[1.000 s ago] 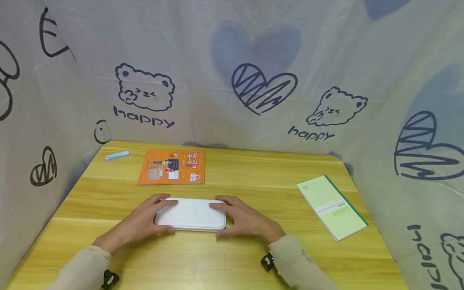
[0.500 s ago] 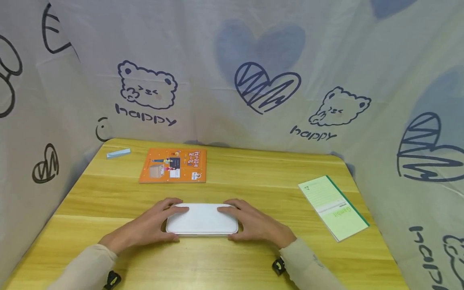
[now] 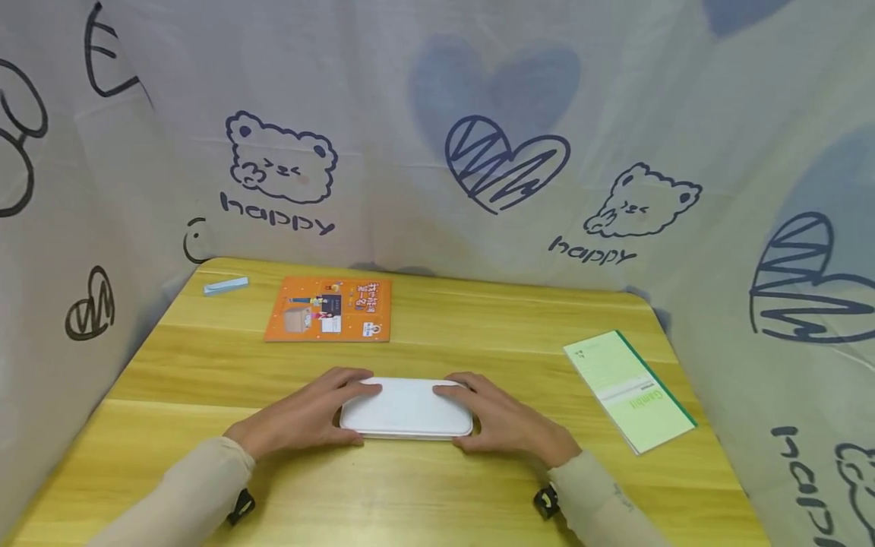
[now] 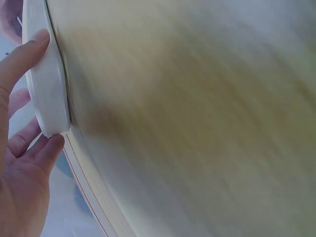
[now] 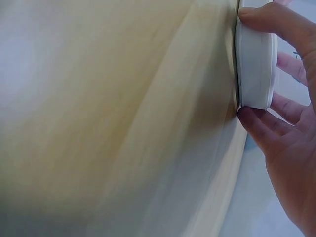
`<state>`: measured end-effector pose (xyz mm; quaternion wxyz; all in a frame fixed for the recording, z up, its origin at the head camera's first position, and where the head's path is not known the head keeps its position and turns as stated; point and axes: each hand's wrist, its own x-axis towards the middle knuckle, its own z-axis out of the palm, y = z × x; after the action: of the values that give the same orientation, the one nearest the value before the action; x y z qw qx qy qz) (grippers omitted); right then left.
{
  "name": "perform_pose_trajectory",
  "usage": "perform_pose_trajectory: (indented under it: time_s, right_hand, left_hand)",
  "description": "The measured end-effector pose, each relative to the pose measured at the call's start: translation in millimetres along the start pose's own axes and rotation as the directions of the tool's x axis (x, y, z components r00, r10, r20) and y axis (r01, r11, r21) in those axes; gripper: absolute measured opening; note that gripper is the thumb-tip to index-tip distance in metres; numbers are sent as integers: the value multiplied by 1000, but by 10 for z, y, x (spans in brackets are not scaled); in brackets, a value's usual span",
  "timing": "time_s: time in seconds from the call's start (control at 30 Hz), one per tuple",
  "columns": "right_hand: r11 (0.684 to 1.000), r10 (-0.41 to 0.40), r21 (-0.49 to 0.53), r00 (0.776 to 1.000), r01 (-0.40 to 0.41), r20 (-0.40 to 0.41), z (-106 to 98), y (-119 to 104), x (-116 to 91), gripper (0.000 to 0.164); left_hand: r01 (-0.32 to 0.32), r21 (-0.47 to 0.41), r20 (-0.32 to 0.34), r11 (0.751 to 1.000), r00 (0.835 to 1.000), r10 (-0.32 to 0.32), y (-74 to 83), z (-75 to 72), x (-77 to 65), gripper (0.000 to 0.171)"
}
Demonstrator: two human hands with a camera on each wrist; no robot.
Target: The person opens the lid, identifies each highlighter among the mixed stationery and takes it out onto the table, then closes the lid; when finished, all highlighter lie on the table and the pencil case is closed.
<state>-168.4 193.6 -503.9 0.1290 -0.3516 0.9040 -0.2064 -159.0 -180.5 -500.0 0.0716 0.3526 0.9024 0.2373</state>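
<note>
A white oblong case (image 3: 406,408) with rounded corners lies flat on the wooden table, near the middle in the head view. My left hand (image 3: 307,414) grips its left end, thumb on the near side and fingers over the top and far side. At the opposite end my right hand (image 3: 513,425) holds it the same way. The left wrist view shows the case's side (image 4: 49,94) under my left thumb. In the right wrist view, the right thumb presses the case's near side (image 5: 255,69), and fingers wrap its end.
An orange illustrated booklet (image 3: 328,309) lies behind the case to the left. A small light-blue strip-like item (image 3: 225,286) is near the back left corner. On the right lies a pale green notepad (image 3: 630,391), angled. Printed cloth (image 3: 383,137) encloses the table's back and sides.
Both hands have shifted the white case to the right along the table, keeping their hold on it. The booklet, notepad and blue item stay in place; the head view tilts slightly.
</note>
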Motion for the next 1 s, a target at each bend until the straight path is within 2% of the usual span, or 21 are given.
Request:
perform_pose_trajectory:
  time_s: [0.3,0.57,0.8,0.9,1.0]
  right_hand:
    - [1000,-6,-10,1000,6,-13,-30,60,-135,83]
    - [998,-31,-51,999,29,-34,-57,132,-129,83]
    - [999,-7,-32,999,6,-33,-90,202,-101,92]
    - [1000,6,21,999,-6,-36,-94,232,-101,94]
    - [994,43,102,997,-36,-64,-96,282,-107,95]
  left_hand:
    - [-65,69,-1,996,998,65,12,48,124,75]
    - [-71,38,22,997,997,70,-39,-33,315,76]
    - [1,-62,82,998,997,4,-90,-125,452,72]
    - [30,-122,98,992,995,-18,-107,-150,472,73]
    - [61,-178,82,982,996,-47,-130,-152,479,72]
